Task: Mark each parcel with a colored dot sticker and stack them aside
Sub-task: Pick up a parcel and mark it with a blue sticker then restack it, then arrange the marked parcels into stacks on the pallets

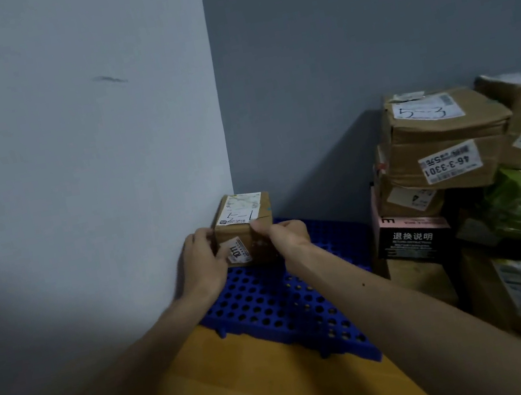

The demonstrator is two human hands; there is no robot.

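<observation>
Two grey walls, blue perforated pallet, yellow floor, parcel in corner

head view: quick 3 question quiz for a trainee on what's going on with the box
1. True or false: the box is by the corner of the walls, over a blue mat.
2. The left grip and right grip are: A both on the box, B both flat on the mat, C both idle.
3. Fill in: the parcel pile stands to the box's ___.

Key: 1 true; 2 A; 3 right.
</observation>
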